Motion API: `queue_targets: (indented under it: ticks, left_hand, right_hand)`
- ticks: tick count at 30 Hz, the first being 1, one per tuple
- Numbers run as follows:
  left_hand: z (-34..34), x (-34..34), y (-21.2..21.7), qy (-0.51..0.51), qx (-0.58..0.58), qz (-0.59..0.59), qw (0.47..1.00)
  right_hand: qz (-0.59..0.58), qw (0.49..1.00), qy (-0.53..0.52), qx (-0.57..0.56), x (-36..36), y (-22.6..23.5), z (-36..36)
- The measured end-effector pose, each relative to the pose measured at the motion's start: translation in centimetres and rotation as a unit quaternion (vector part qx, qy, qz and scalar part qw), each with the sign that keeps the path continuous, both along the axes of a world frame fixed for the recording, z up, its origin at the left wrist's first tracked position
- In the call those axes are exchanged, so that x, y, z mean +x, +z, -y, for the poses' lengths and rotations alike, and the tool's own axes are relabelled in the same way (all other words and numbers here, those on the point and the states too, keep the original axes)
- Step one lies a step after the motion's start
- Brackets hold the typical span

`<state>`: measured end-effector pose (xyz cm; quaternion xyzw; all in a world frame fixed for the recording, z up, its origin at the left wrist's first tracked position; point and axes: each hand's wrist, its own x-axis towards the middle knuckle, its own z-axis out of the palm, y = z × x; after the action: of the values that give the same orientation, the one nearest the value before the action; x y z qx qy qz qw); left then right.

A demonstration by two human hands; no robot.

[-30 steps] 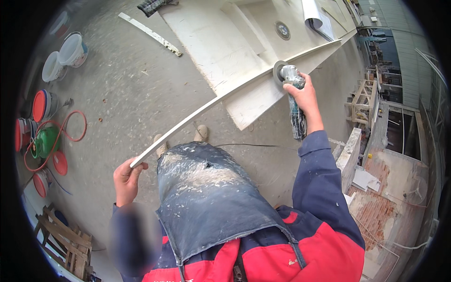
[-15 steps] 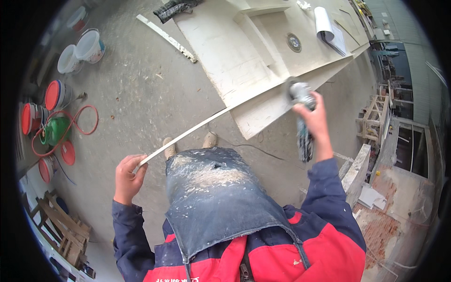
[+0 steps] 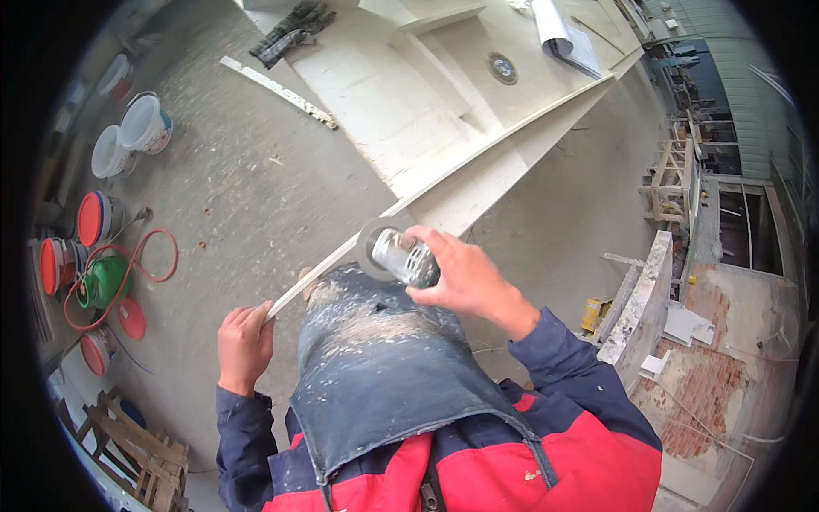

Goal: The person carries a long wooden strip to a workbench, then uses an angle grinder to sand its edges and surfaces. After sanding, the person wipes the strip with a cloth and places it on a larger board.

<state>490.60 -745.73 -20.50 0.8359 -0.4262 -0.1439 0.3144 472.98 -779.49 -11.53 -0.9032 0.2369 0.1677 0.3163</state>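
Observation:
My left hand pinches the near end of a long, narrow pale strip. The strip runs away to the upper right along the edge of a pale worktable. Wrapped in my right hand is a small angle grinder with a round disc at its front. The disc lies at the strip, in front of my dusty apron; whether it touches the strip I cannot tell. On the tabletop lies a separate round disc.
Rolled paper and dark patterned cloth rest on the table. A white-flecked batten lies on the floor. At left stand pale buckets, red-lidded buckets, a green container and a red hose. Wooden frames stand at right.
My right hand has brought the grinder along the strip, nearer and to the left, toward my left hand. My left hand keeps its pinch on the strip's end. The view has shifted slightly.

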Motion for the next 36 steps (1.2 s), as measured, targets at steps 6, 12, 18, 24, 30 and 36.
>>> queue_targets:
  ticks: [6, 12, 18, 24, 30, 36]
  left_hand:
    - [-0.5, -0.6, 0.1, 0.031, 0.026, 0.001, 0.999]
    - [-1.7, -1.3, -0.2, 0.101, 0.083, -0.012, 0.991]
    - [-3.1, -2.3, -1.0, 0.185, 0.123, -0.056, 0.973]
    - [-3.0, -2.9, -1.3, 0.232, 0.144, -0.059, 0.96]
    - [-1.6, -1.3, 0.7, 0.167, 0.254, -0.019, 0.953]
    - [2.3, 1.8, 3.5, 0.091, 0.342, -0.063, 0.933]
  right_hand:
    - [0.025, 0.991, -0.116, -0.058, -1.3, 0.9, 10.1]
    - [0.037, 0.97, -0.217, -0.101, -3.4, -0.4, 22.6]
    - [0.059, 0.95, -0.271, -0.142, -5.8, -2.7, 34.8]
    - [0.125, 0.92, -0.337, -0.159, -7.9, -5.3, 47.0]
    - [0.265, 0.844, -0.462, -0.064, -9.1, -6.6, 49.7]
    - [0.212, 0.933, -0.29, -0.028, -7.0, -3.9, 30.8]
